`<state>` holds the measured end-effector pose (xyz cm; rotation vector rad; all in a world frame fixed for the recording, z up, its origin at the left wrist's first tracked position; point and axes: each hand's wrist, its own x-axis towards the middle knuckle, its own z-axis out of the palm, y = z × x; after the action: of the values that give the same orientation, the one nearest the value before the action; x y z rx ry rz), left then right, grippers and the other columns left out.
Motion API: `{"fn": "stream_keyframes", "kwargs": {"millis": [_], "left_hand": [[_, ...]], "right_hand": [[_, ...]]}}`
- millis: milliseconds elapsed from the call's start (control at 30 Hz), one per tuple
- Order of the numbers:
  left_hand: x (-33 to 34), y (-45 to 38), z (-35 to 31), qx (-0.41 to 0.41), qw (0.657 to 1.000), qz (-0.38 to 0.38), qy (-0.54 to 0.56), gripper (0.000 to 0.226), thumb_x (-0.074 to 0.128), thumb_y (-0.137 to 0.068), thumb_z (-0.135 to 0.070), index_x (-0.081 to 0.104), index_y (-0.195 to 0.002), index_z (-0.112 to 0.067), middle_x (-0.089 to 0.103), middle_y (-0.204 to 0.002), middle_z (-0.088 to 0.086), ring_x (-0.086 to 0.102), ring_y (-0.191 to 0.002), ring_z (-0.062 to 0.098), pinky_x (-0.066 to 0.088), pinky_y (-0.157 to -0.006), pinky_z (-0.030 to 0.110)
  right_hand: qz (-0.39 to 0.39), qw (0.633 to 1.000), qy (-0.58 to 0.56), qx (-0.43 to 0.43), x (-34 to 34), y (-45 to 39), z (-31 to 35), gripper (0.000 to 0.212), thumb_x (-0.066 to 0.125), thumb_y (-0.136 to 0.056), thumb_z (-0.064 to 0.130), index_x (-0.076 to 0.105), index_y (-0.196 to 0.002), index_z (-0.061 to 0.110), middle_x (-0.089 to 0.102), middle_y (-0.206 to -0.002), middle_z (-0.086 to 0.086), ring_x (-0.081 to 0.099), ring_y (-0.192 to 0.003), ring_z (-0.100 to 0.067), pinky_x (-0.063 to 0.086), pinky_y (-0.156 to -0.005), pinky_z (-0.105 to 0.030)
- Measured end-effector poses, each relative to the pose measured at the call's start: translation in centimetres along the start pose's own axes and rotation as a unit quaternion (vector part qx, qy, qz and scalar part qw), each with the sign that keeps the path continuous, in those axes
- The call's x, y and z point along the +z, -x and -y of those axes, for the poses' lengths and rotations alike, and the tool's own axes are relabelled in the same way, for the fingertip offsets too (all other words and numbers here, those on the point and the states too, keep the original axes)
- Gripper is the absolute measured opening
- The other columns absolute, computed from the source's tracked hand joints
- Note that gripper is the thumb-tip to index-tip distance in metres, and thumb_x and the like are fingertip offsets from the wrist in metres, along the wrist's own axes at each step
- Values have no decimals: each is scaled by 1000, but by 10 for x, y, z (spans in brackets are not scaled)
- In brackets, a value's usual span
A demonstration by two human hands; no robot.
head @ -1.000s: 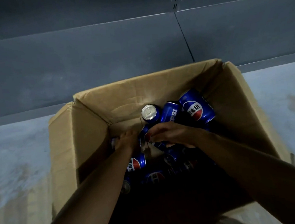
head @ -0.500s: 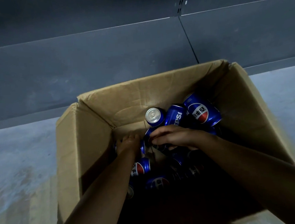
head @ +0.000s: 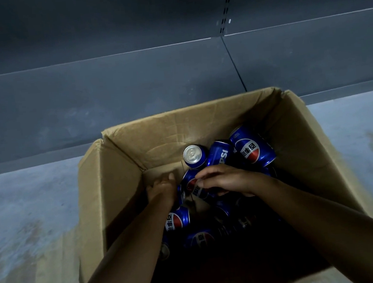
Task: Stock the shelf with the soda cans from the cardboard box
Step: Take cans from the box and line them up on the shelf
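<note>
a blue can (head: 219,154) at twelve o'clock in the box reads "psi"; other cans' (head: 251,147) script is unreadable.

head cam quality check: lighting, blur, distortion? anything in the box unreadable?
Head view: dim overall; the near part of the cardboard box falls into deep shadow, so the cans there are barely readable. The far cans are lit, with a bright highlight on one silver can top. Wide-angle bowing on the shelf edges; floor at left looks smeared.
</note>
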<state>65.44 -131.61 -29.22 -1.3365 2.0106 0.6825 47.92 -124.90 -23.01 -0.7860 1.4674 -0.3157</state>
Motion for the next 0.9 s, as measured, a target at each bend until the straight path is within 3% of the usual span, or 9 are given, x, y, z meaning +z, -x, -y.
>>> {"fn": "stream_keyframes", "kwargs": {"millis": [167, 300, 400, 533, 733, 900], "left_hand": [[-5, 10, -1, 23, 999, 15, -33, 93, 73, -78, -23, 15, -150, -28, 11, -159, 4, 15, -143, 32, 29, -109, 50], [-17, 18, -6, 19, 999, 33, -19, 76, 68, -83, -16, 27, -147, -24, 35, -147, 11, 35, -134, 31, 39, -104, 42], [-25, 22, -1, 9, 1000, -12, 2, 69, 70, -83, -16, 36, -142, -21, 46, -138, 11, 47, -124, 29, 46, -96, 37], [-39, 31, 7, 17, 995, -74, 59, 69, 74, -79, -23, 37, -137, -21, 49, -134, 13, 51, -120, 31, 47, -94, 38], [-66, 54, -2, 41, 988, -59, 138, 78, 81, -72, -22, 39, -137, -20, 50, -134, 13, 50, -120, 31, 47, -96, 37], [-98, 96, -5, 49, 973, -54, 217, 77, 79, -75, -12, 40, -140, -20, 48, -137, 6, 50, -119, 26, 48, -82, 24]], "right_hand": [[-14, 1000, -9, -6, 3, 2, 1, 35, 66, -86, 34, 60, -120, 29, 59, -121, 5, 55, -112, -13, 48, -96, -37], [-23, 1000, -12, -8, 3, 8, 8, 35, 67, -86, 30, 60, -120, 28, 62, -116, 3, 60, -107, -12, 48, -92, -34], [-21, 1000, -12, -9, 0, 16, 14, 37, 65, -87, 27, 58, -124, 25, 61, -119, 0, 58, -110, -14, 47, -93, -34], [-20, 1000, 0, -3, -2, 25, 23, 42, 64, -89, 27, 54, -129, 21, 60, -123, -3, 57, -114, -16, 46, -96, -34], [-34, 999, 19, -5, -7, 47, 44, 42, 66, -87, 26, 55, -128, 21, 59, -115, 5, 56, -111, -11, 45, -100, -38], [-43, 999, 20, 7, -13, 82, 68, 46, 70, -84, 25, 54, -128, 26, 55, -124, 6, 51, -116, -11, 43, -101, -36]]}}
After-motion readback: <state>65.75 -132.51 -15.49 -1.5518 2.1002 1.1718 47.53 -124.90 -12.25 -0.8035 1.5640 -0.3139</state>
